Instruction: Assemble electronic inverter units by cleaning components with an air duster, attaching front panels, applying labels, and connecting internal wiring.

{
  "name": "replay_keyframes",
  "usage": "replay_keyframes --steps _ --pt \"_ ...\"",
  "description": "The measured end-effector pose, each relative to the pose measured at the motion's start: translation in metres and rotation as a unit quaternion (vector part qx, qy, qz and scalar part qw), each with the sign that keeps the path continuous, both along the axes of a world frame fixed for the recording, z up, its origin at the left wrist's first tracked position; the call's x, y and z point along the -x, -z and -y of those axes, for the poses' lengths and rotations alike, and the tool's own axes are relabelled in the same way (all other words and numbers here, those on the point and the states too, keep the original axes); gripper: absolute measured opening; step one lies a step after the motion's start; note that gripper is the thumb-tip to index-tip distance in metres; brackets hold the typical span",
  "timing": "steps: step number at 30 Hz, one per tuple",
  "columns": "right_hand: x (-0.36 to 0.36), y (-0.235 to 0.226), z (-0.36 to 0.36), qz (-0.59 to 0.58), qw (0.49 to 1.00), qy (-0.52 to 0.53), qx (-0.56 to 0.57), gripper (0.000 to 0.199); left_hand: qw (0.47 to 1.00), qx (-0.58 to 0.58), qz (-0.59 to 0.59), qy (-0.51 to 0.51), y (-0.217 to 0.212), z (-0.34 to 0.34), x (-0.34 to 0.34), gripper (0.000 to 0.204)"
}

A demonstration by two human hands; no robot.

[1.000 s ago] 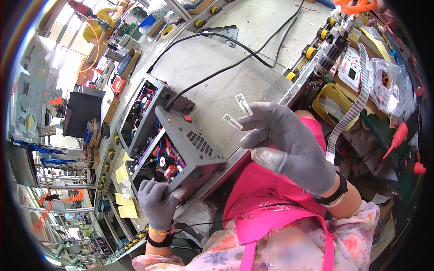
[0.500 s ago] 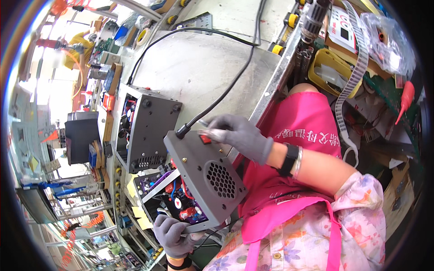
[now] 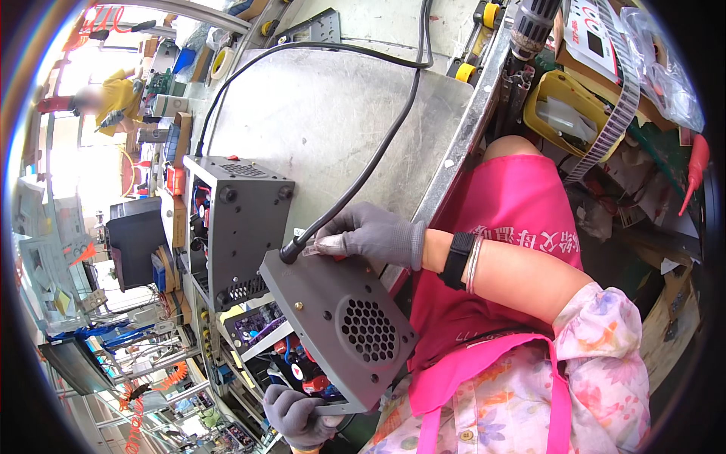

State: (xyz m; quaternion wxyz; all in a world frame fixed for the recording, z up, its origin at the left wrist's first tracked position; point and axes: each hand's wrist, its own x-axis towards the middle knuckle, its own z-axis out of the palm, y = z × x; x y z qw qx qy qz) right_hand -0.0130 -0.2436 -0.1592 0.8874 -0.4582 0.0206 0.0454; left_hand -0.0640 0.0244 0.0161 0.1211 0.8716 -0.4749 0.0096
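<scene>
A grey metal case with a round honeycomb vent sits tilted in front of me, its open side showing circuit boards, wires and red parts. A thick black cable enters its far corner. Beside that cable entry, my right hand, in a grey glove, has its fingers pinched together low over the panel; what they hold is too small to make out. A red part of the panel is mostly hidden under them. My left hand, gloved too, is closed round the case's near lower edge.
A second grey case stands just beyond on the metal worktop. To the right are a yellow bin, a power-tool chuck, a label strip and a red squeeze bottle. A person in yellow is far left.
My right hand has lowered and moved left, closer to the cable entry, covering the red switch that showed before. The case has shifted slightly down in view, my left hand still on it.
</scene>
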Motion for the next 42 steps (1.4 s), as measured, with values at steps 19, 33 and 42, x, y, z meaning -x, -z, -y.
replay_keyframes --steps 19,33,42 --pt "-0.011 0.005 -0.008 0.025 0.999 0.014 0.032 0.027 1.0 -0.008 0.006 -0.007 0.001 0.005 0.0 0.049" --pt "0.007 -0.035 -0.002 0.013 0.914 0.123 0.386 0.029 0.99 -0.065 -0.123 0.024 -0.019 0.017 -0.014 0.048" --pt "0.001 -0.046 0.055 0.055 0.742 0.067 0.665 0.048 0.986 -0.064 -0.128 -0.092 -0.092 0.043 -0.086 0.052"
